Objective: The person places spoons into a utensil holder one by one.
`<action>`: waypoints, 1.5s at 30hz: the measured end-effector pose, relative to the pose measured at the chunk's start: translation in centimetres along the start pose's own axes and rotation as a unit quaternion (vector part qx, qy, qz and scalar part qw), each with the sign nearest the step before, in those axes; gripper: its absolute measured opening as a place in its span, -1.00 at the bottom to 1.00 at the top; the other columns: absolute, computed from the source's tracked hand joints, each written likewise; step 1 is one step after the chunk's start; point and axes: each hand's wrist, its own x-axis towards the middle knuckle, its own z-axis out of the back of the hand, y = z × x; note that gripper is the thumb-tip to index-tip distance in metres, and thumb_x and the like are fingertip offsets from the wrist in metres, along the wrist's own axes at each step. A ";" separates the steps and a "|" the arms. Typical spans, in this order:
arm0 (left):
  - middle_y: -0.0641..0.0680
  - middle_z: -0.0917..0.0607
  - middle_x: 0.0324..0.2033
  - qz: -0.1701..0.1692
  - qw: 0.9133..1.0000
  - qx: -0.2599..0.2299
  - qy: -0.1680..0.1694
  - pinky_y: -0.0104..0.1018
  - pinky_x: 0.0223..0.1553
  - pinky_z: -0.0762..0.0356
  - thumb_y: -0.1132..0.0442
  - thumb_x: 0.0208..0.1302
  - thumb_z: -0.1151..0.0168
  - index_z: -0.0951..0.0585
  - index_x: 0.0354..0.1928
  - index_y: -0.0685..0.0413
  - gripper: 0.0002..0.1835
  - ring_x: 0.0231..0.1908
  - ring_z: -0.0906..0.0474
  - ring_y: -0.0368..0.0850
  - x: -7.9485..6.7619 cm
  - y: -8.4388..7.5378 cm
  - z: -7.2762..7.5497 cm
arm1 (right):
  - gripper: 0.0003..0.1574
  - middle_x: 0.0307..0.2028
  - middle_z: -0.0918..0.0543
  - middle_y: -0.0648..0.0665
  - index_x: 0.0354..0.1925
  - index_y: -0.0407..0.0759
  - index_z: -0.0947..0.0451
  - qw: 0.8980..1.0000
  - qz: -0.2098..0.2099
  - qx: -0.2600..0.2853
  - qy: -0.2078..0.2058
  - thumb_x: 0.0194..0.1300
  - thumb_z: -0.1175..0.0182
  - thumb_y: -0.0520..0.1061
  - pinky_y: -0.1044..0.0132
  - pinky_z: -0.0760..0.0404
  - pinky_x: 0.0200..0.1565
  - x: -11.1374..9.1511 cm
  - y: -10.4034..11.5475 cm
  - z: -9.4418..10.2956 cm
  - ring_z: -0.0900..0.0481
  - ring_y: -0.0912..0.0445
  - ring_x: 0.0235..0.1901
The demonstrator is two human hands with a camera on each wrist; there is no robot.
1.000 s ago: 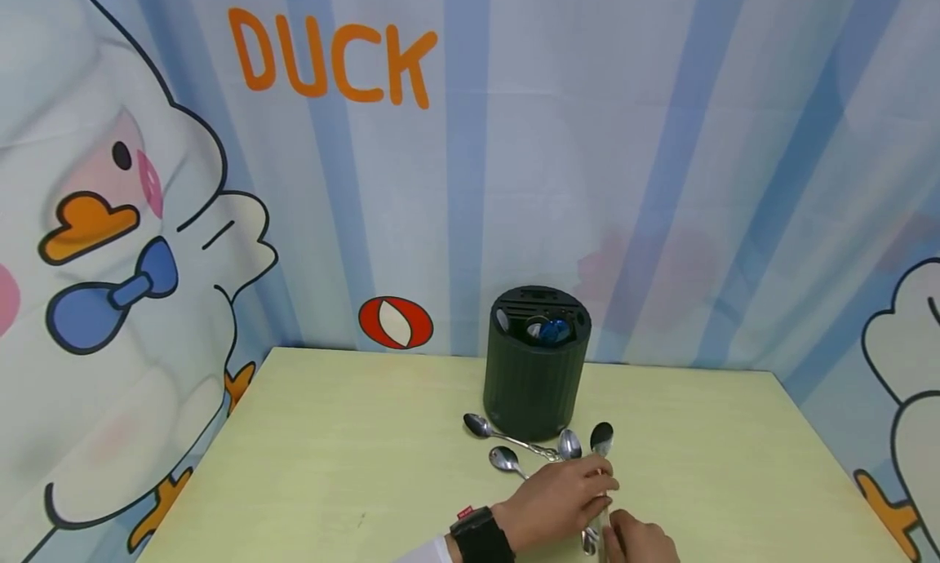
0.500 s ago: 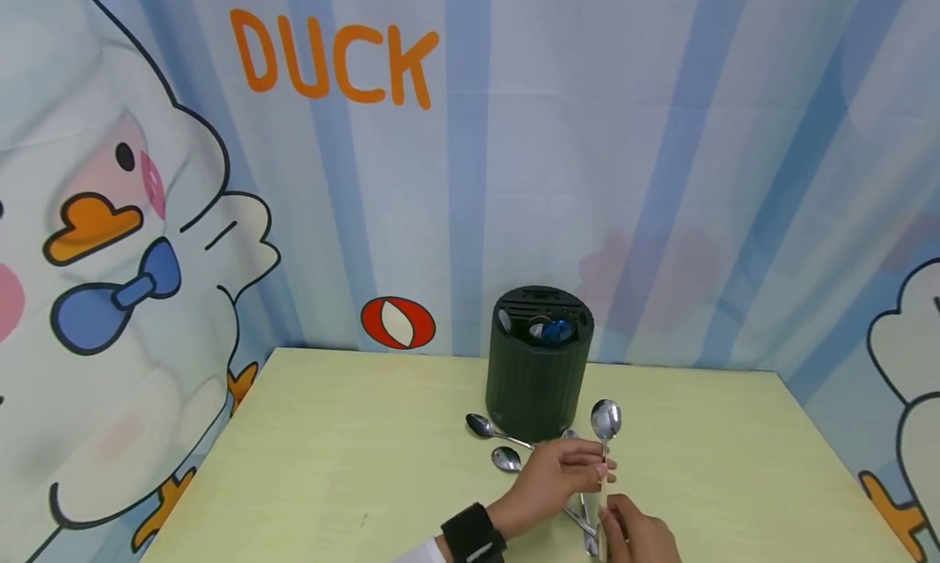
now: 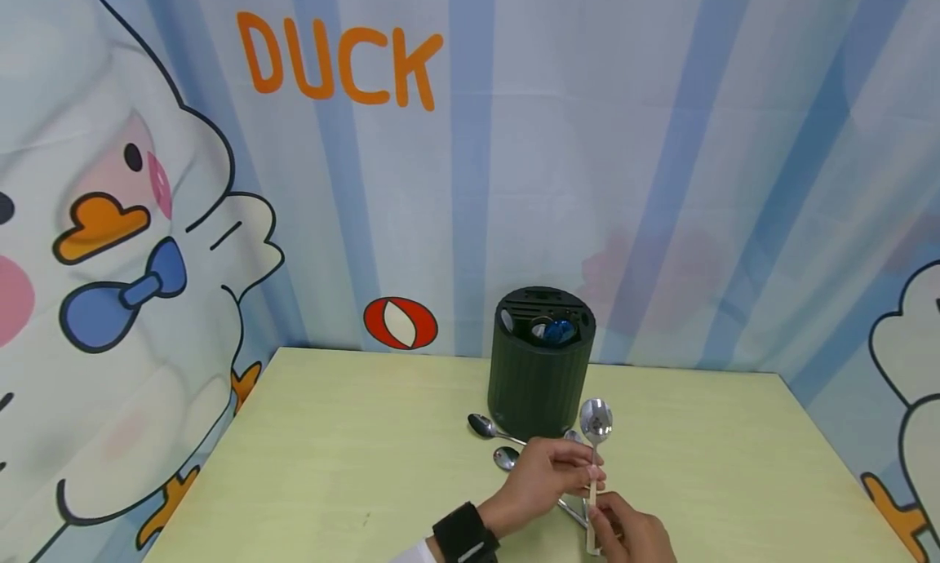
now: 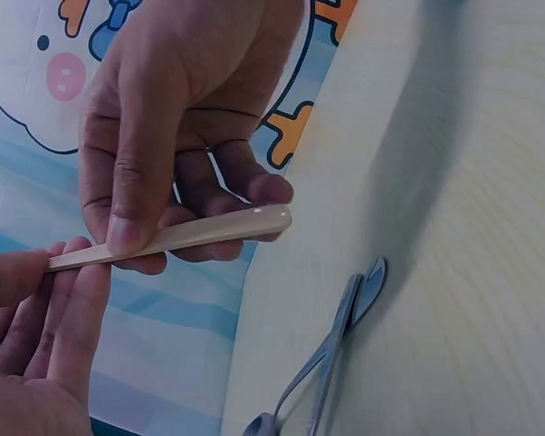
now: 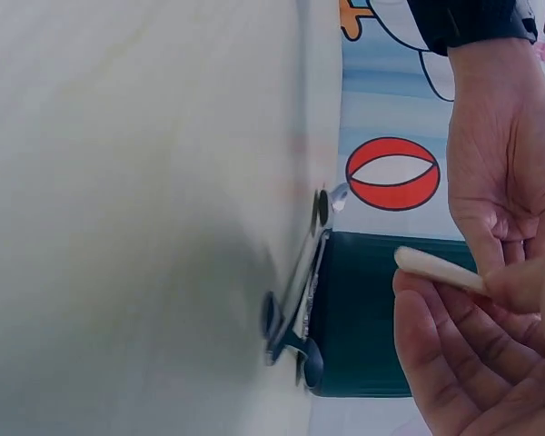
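Spoon (image 3: 596, 421) is pinched by left fingers (image 3: 574, 455) and right fingers (image 3: 615, 510).

Cutlery holder (image 3: 539, 392): plastic by the look, matt, wall finely ribbed top to bottom. In its mouth a blue item (image 3: 560, 331), glossy; material unclear. Pale-handled spoon (image 3: 596, 420), right front of the holder: bowl of polished metal, mirror-bright; handle smooth, plastic-looking, a glossy highlight near its end in the left wrist view. Loose spoons (image 3: 481, 425) at the holder's foot: bare metal, smooth, shiny. Tabletop (image 3: 352, 432) under the holder: smooth, low sheen, faint wood-like streaking. Backdrop (image 3: 543, 179) behind the holder: printed cloth, matt, softly wrinkled. Wristband (image 3: 464, 534), left front of the holder: matt, fabric-like.
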 end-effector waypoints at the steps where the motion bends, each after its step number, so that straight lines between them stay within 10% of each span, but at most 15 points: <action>1: 0.03 -0.69 -0.37 -0.008 1.000 0.008 -0.001 -0.27 -0.33 -0.65 0.39 0.15 -0.23 -0.65 -0.22 0.13 -0.85 -0.31 -0.62 -0.05 -0.1 -0.2 0.1 | -0.95 -0.63 -0.50 0.21 -0.31 -0.10 -0.50 1.000 -0.005 0.003 0.003 0.27 -0.16 -0.14 0.38 -0.54 -0.61 0.2 0.2 0.0 -0.43 0.37 -0.67; 11: 0.04 -0.67 -0.34 -0.064 0.993 0.091 -0.030 -0.21 -0.39 -0.66 0.37 0.18 -0.22 -0.65 -0.24 0.10 -0.88 -0.33 -0.62 -0.05 -1.4 -5.0 1.3 | -0.55 -0.34 -0.60 0.09 0.00 0.01 -0.37 0.994 -0.060 0.084 -0.030 0.16 -0.27 -0.20 0.31 -0.62 -0.41 2.1 2.9 1.9 -0.56 0.25 -0.35; 14: 0.04 -0.67 -0.33 -0.076 0.991 0.101 -0.040 -0.23 -0.38 -0.66 0.38 0.18 -0.21 -0.64 -0.23 0.12 -0.87 -0.34 -0.62 -0.05 -1.8 -6.8 1.7 | -0.42 -0.24 -0.59 0.06 0.10 0.08 -0.30 0.993 -0.014 0.105 -0.060 0.15 -0.30 -0.13 0.27 -0.64 -0.38 3.2 3.8 2.6 -0.56 0.22 -0.29; 22: -0.07 -0.68 -0.33 -0.100 0.984 0.143 -0.040 -0.32 -0.39 -0.65 0.31 0.21 -0.21 -0.64 -0.15 0.04 -0.83 -0.39 -0.61 -0.16 -1.4 -5.7 2.9 | 0.06 -0.06 -0.52 -0.06 0.37 0.16 -0.04 0.981 0.125 0.122 -0.088 0.04 -0.35 -0.27 0.33 -0.65 -0.35 6.1 6.9 4.3 -0.54 0.14 -0.19; 31: 0.05 -0.69 -0.31 -0.140 0.975 0.168 -0.032 -0.34 -0.37 -0.65 0.40 0.23 -0.16 -0.63 -0.13 0.16 -0.81 -0.37 -0.61 -0.11 -3.1 -9.5 2.8 | -0.21 -0.22 -0.57 -0.21 0.20 -0.35 -0.30 0.959 0.242 0.073 -0.127 -0.03 -0.30 -0.48 0.32 -0.66 -0.43 7.0 11.9 6.3 -0.55 0.04 -0.31; 45: 0.08 -0.69 -0.34 -0.224 0.945 0.234 -0.043 -0.40 -0.35 -0.63 0.44 0.20 -0.17 -0.64 -0.20 0.21 -0.85 -0.38 -0.59 -0.26 -3.0 -13.1 3.0 | -0.22 -0.30 -0.57 -0.18 0.21 -0.30 -0.29 0.945 0.300 0.051 -0.117 0.00 -0.29 -0.46 0.33 -0.66 -0.41 8.6 13.2 8.0 -0.55 0.09 -0.34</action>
